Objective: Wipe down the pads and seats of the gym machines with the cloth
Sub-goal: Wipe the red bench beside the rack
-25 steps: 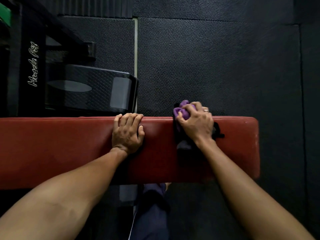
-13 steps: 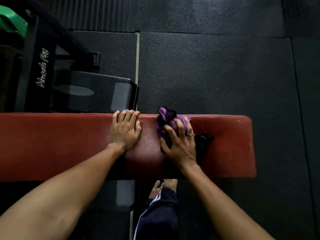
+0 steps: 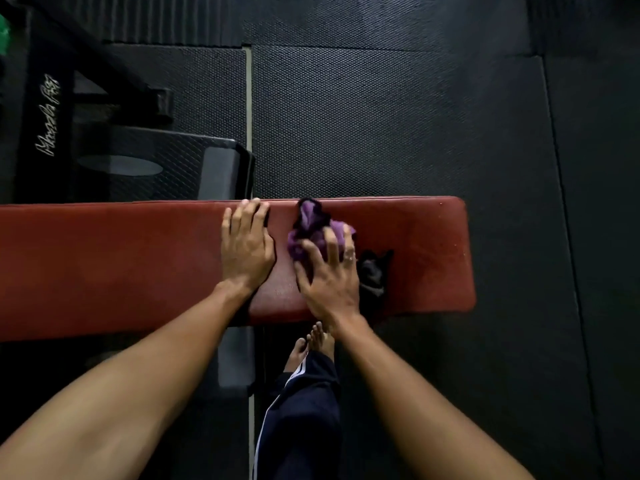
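The left hand (image 3: 246,249) lies flat on the red bench pad (image 3: 426,258), fingers straight. The right hand (image 3: 329,275) presses the purple cloth (image 3: 308,226) down, fingers spread

We see black studded rubber mats (image 3: 398,133) covering the floor, with a pale seam (image 3: 248,98) between two of them. At upper left stands a black machine frame (image 3: 48,116) whose white script lettering we cannot read clearly, and a textured black plate (image 3: 166,168) lies beside it. Something green (image 3: 3,29) shows at the left edge. Lower down are a bare foot (image 3: 322,341) and a dark trouser leg (image 3: 304,410) with white stripes.
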Motion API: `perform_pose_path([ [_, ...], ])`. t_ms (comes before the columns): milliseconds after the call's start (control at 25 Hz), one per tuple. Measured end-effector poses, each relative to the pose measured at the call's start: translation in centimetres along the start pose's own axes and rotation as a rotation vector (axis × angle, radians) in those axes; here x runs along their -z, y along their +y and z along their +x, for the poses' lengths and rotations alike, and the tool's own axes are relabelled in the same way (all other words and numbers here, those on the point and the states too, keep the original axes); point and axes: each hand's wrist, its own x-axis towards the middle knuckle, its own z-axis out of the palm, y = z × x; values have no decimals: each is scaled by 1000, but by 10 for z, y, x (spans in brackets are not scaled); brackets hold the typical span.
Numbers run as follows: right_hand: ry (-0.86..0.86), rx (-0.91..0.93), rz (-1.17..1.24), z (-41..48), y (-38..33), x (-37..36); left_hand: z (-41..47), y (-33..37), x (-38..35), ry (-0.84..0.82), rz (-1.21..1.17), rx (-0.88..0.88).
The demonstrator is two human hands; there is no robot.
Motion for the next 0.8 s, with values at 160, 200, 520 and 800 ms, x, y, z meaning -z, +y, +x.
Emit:
perform_pose_path([
  [160, 42, 76, -86, -47, 74, 26, -22, 30, -10, -39, -20, -68],
  [200, 55, -18, -111, -47, 90, 32, -27, 36, -12, -48, -31, -93],
  [520, 147, -450, 33, -20, -7, 6, -39, 41, -21, -97, 4, -243],
  [800, 179, -545, -72, -77, 75, 30, -39, 43, -22, -102, 67, -261],
])
